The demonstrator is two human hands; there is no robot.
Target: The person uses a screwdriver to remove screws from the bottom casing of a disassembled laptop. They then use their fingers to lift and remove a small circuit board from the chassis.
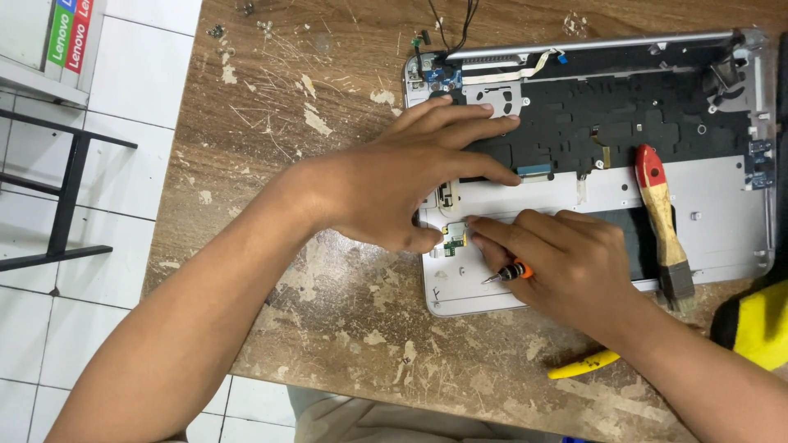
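An opened laptop base [714, 205], white with a black inner plate, lies on a worn wooden table [345, 328]. My left hand [402, 180] rests spread over its left part, thumb and forefinger pinching a small green circuit board [453, 239] at the near left corner. My right hand [566, 262] sits beside it, fingertips touching the same board, with a small screwdriver [510, 273] with an orange collar tucked in the palm, tip pointing left.
A paintbrush [663, 226] with a red and wooden handle lies on the laptop's right half. A yellow tool handle [583, 365] pokes out under my right forearm. Black cables [451, 25] run off the far edge. Small screws [217, 31] lie at the table's far left. White tiled floor on the left.
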